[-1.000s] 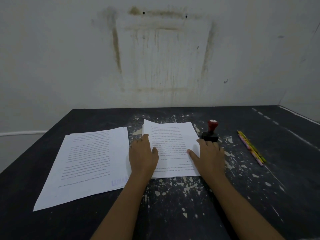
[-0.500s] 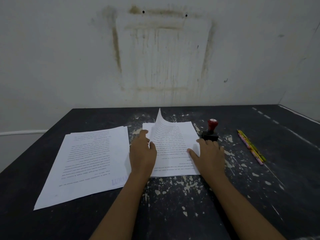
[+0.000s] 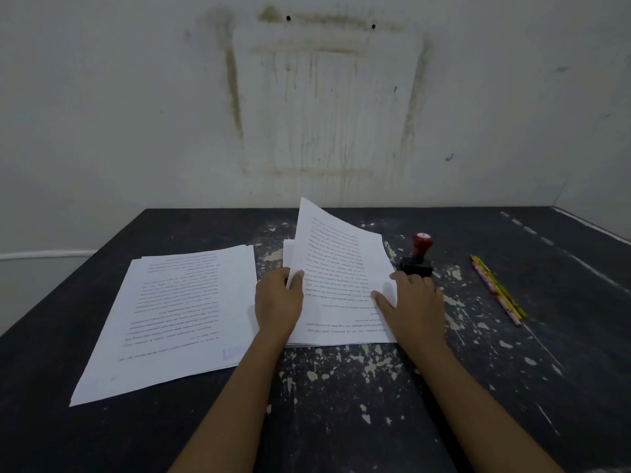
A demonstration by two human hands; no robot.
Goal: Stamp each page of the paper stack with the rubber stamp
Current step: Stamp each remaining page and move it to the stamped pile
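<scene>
A stack of printed pages [image 3: 336, 331] lies in the middle of the dark table. My left hand [image 3: 278, 300] pinches the left edge of the top sheet [image 3: 333, 254], whose far left corner stands curled up off the stack. My right hand [image 3: 411, 302] rests flat on the stack's right side, fingers spread. The rubber stamp [image 3: 418, 256], red knob on a black base, stands upright just beyond my right hand, untouched. A second pile of pages [image 3: 177, 312] lies to the left; its top sheet carries a blue stamp mark [image 3: 237, 353] near its front right corner.
Several coloured pencils [image 3: 496, 288] lie together to the right of the stamp. The black table [image 3: 341, 404] has flaking paint and ends at a stained white wall [image 3: 324, 97] behind. The table's right edge runs along another wall.
My left hand has taken hold of the top sheet's left edge and lifted it; the page went from flat to curled well up. My right hand has stayed on the stack.
</scene>
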